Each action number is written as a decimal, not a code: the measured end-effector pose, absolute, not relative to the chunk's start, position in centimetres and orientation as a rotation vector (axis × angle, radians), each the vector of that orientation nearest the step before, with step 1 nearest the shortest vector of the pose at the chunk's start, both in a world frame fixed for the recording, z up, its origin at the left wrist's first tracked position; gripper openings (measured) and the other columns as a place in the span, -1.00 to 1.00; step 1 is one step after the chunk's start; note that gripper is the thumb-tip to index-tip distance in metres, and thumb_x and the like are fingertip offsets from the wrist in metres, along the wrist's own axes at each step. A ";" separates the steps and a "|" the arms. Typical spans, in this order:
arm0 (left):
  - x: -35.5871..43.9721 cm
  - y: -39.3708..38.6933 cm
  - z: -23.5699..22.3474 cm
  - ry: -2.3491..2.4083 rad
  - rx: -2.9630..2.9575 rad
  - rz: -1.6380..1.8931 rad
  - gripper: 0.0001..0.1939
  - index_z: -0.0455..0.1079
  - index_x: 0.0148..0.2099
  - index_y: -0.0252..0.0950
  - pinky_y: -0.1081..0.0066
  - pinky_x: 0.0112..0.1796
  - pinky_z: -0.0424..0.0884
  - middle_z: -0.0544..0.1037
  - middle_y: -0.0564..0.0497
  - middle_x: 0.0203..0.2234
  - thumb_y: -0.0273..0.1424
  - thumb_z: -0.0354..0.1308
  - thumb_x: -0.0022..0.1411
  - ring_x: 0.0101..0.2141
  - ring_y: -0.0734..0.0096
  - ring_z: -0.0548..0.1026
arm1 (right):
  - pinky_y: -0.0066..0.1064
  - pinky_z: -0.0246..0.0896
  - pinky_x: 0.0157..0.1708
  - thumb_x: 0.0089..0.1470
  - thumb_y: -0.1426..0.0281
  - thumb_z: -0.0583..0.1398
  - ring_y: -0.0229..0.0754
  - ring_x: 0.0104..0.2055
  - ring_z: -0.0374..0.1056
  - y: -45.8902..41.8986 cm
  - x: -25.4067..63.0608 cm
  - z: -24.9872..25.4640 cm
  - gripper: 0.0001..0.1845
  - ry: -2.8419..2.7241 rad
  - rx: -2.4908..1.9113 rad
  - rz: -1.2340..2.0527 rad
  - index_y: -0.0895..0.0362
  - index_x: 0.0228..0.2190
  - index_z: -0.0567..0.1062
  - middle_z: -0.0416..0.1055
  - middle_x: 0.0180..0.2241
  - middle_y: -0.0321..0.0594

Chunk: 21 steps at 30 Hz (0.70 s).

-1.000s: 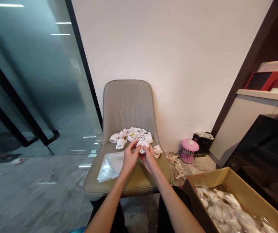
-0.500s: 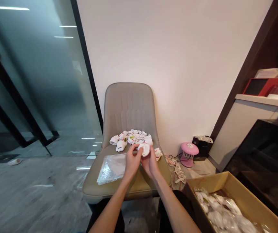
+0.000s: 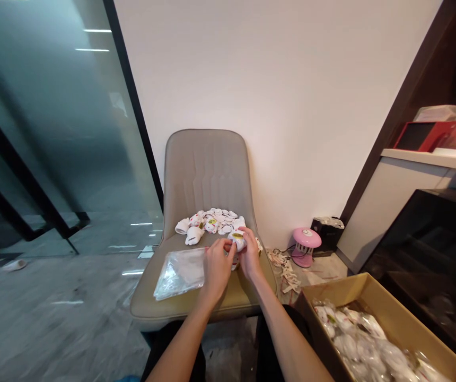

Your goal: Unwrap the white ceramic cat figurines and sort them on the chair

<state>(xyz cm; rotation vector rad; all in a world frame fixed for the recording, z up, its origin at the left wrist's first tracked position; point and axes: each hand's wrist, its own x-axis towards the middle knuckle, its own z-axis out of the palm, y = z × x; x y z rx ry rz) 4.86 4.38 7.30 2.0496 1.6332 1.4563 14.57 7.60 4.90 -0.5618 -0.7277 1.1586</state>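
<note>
A small white lucky-cat figurine (image 3: 237,240) with red and yellow-green markings is held above the chair seat (image 3: 196,309). My left hand (image 3: 217,261) pinches its left side, fingertips and thumb together. My right hand (image 3: 249,255) wraps round its right side. Several more white figurines (image 3: 194,235) lie at the back of the seat; one shows a dark slot. Behind and beside them is a pile of small flat white pieces (image 3: 222,215). A stack of clear plastic bags (image 3: 180,273) lies left of my left hand. Another figurine is partly hidden beneath my hands.
A cardboard box (image 3: 355,286) at the lower right contains several figurines in clear plastic. A pink mushroom-shaped device (image 3: 306,246) stands by the wall near a black box (image 3: 328,236). White strips (image 3: 287,276) lie on the floor. A glass door (image 3: 64,132) is at left.
The figurine has been turned in my hands; its marked yellow-green side now shows instead of a plain white side. My left fingers have shifted to its lower left. The view has moved slightly.
</note>
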 end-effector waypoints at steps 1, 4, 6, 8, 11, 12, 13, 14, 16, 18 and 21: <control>5.2 4.3 7.1 1.655 2.052 1.438 -0.85 0.45 -0.27 -0.24 0.37 -0.32 0.25 0.57 0.01 -0.40 -0.29 0.13 0.31 -0.40 0.31 0.48 | -0.42 0.30 -0.35 0.06 0.17 0.22 -0.21 -0.36 0.41 7.6 14.6 4.9 -0.73 -0.699 -0.566 1.163 0.01 -0.21 0.49 0.48 -0.36 -0.37; 6.4 4.1 6.6 1.665 2.005 1.424 -0.85 0.41 -0.28 -0.24 0.38 -0.34 0.22 0.55 0.01 -0.45 -0.30 0.12 0.32 -0.41 0.31 0.47 | -0.44 0.27 -0.36 0.04 0.17 0.24 -0.25 -0.39 0.36 7.8 14.6 4.9 -0.76 -0.609 -0.567 1.148 0.03 -0.28 0.47 0.44 -0.38 -0.40; 7.1 4.1 6.5 1.676 1.964 1.424 -0.84 0.38 -0.29 -0.24 0.39 -0.37 0.20 0.53 0.02 -0.48 -0.30 0.10 0.33 -0.43 0.30 0.46 | -0.45 0.27 -0.36 0.00 0.19 0.25 -0.25 -0.39 0.35 8.0 14.8 4.9 -0.76 -0.581 -0.558 1.148 0.04 -0.29 0.46 0.44 -0.38 -0.39; 7.8 4.2 6.6 1.711 1.932 1.416 -0.84 0.36 -0.29 -0.25 0.40 -0.39 0.16 0.51 0.01 -0.49 -0.29 0.10 0.33 -0.44 0.29 0.45 | -0.44 0.27 -0.35 -0.03 0.22 0.25 -0.24 -0.37 0.36 8.3 15.0 4.8 -0.74 -0.550 -0.557 1.155 0.04 -0.27 0.45 0.44 -0.38 -0.39; 8.6 4.3 6.7 1.717 1.912 1.409 -0.83 0.35 -0.30 -0.25 0.40 -0.41 0.12 0.52 -0.01 -0.49 -0.30 0.08 0.34 -0.45 0.29 0.45 | -0.45 0.26 -0.37 -0.04 0.23 0.25 -0.24 -0.38 0.37 8.5 15.4 4.9 -0.73 -0.515 -0.575 1.155 0.04 -0.26 0.43 0.44 -0.39 -0.40; 8.8 4.4 6.7 1.700 1.910 1.413 -0.83 0.34 -0.30 -0.25 0.41 -0.41 0.12 0.53 -0.02 -0.48 -0.30 0.08 0.34 -0.44 0.29 0.45 | -0.45 0.26 -0.39 -0.03 0.23 0.25 -0.25 -0.40 0.37 8.5 15.6 4.9 -0.73 -0.514 -0.576 1.157 0.05 -0.26 0.42 0.44 -0.39 -0.40; 9.0 4.5 6.6 1.681 1.902 1.421 -0.83 0.34 -0.30 -0.25 0.41 -0.41 0.12 0.53 -0.02 -0.47 -0.31 0.07 0.34 -0.44 0.29 0.46 | -0.45 0.25 -0.40 -0.03 0.23 0.24 -0.25 -0.41 0.37 8.5 15.8 5.0 -0.73 -0.518 -0.573 1.157 0.05 -0.26 0.42 0.44 -0.40 -0.40; 9.2 4.6 6.5 1.664 1.886 1.433 -0.83 0.34 -0.31 -0.25 0.41 -0.41 0.12 0.54 -0.03 -0.47 -0.31 0.07 0.34 -0.43 0.29 0.46 | -0.45 0.25 -0.41 -0.03 0.23 0.24 -0.25 -0.42 0.37 8.4 15.9 5.1 -0.73 -0.525 -0.569 1.156 0.05 -0.26 0.41 0.44 -0.41 -0.40; 9.6 4.8 6.3 1.632 1.826 1.458 -0.81 0.35 -0.32 -0.25 0.42 -0.40 0.14 0.54 -0.03 -0.47 -0.30 0.07 0.33 -0.44 0.31 0.47 | -0.45 0.26 -0.40 -0.03 0.24 0.24 -0.25 -0.43 0.38 8.4 16.3 5.3 -0.74 -0.534 -0.563 1.148 0.05 -0.26 0.41 0.44 -0.41 -0.41; 10.1 5.2 6.1 1.602 1.738 1.468 -0.80 0.37 -0.34 -0.26 0.42 -0.41 0.16 0.55 -0.03 -0.48 -0.28 0.08 0.31 -0.45 0.32 0.47 | -0.44 0.26 -0.39 -0.03 0.23 0.24 -0.24 -0.42 0.38 8.4 16.7 5.4 -0.75 -0.543 -0.568 1.135 0.05 -0.28 0.40 0.44 -0.42 -0.42; 11.0 5.7 5.8 1.568 1.572 1.477 -0.78 0.40 -0.36 -0.28 0.42 -0.40 0.21 0.55 -0.03 -0.50 -0.26 0.11 0.26 -0.46 0.33 0.47 | -0.43 0.27 -0.40 -0.03 0.22 0.24 -0.23 -0.42 0.38 8.7 17.3 5.3 -0.75 -0.567 -0.593 1.118 0.03 -0.28 0.40 0.44 -0.44 -0.43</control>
